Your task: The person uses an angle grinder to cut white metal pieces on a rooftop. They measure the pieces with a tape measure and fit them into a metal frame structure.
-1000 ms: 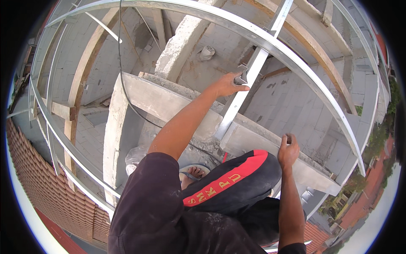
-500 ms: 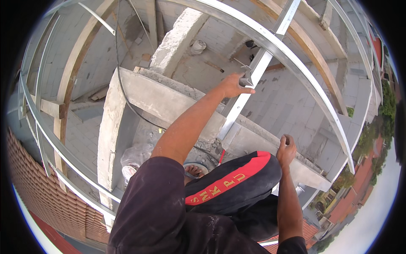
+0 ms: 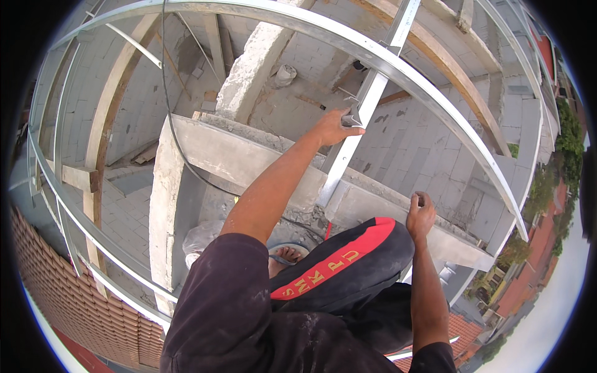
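My left arm reaches forward, and my left hand (image 3: 334, 128) is closed round the edge of a silvery C-shaped steel channel (image 3: 339, 163). That channel slopes from the concrete beam (image 3: 233, 154) up to a long steel rail (image 3: 311, 23) that crosses it. A small bent metal piece (image 3: 353, 117) shows by my left fingers; whether it belongs to the channel is unclear. Beside my knee (image 3: 395, 239), my right hand (image 3: 421, 216) has its fingers curled in over the beam. Anything inside them is too small or hidden to make out.
Below lies a room with pale block walls and a white bucket (image 3: 285, 75). A black cable (image 3: 168, 105) hangs across the left side. Timber beams (image 3: 112, 93) and steel rails surround me. My sandalled foot (image 3: 287, 253) rests near a plastic bag (image 3: 202, 239). Tiled roofs (image 3: 81, 280) lie lower down.
The whole view has shifted slightly. My left hand stays on the steel channel, and my right hand keeps its curled pose over the beam.
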`<state>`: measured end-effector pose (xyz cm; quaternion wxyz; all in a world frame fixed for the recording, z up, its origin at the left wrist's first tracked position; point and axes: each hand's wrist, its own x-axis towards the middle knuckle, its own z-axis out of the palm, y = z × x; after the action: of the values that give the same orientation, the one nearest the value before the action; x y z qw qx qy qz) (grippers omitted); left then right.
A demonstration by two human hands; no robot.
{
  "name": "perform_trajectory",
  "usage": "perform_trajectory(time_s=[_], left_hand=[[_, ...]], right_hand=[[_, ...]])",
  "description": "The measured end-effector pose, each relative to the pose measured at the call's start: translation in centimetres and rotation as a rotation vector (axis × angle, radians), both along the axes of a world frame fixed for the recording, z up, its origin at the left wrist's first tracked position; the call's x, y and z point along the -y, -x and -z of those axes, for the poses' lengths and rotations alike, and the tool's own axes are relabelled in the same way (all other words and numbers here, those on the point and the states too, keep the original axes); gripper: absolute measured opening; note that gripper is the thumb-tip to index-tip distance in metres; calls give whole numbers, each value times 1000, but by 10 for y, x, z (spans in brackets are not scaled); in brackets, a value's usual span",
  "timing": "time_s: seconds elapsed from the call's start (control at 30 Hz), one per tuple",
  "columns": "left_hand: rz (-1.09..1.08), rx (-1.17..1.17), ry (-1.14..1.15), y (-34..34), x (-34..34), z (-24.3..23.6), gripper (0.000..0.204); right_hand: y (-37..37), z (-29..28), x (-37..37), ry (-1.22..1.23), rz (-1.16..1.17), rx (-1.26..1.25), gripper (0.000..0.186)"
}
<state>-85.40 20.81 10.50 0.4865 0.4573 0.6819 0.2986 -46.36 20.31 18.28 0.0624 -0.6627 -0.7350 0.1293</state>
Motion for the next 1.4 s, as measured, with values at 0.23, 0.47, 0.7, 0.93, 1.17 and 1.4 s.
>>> perform_trajectory(time_s=[0.23, 0.47, 0.7, 0.93, 1.17, 1.4], left_hand=[[-22, 35, -24, 2, 4, -2, 119], [-36, 18, -59, -2, 4, 7, 120], [-3, -48, -56, -5, 2, 8, 129], [2, 7, -2, -2, 0, 1, 131], [-20, 33, 9, -5, -1, 2, 132], [-58, 14, -3, -4, 0, 2, 125]], right_hand=[[1, 1, -1, 16, -6, -32, 30], [-1, 6, -2, 64, 3, -41, 29], [-2, 9, -5, 98, 12, -47, 33], [-1, 7, -6, 101, 2, -29, 34], [4, 1, -3, 91, 11, -15, 34], [6, 1, -1, 56, 7, -28, 32]])
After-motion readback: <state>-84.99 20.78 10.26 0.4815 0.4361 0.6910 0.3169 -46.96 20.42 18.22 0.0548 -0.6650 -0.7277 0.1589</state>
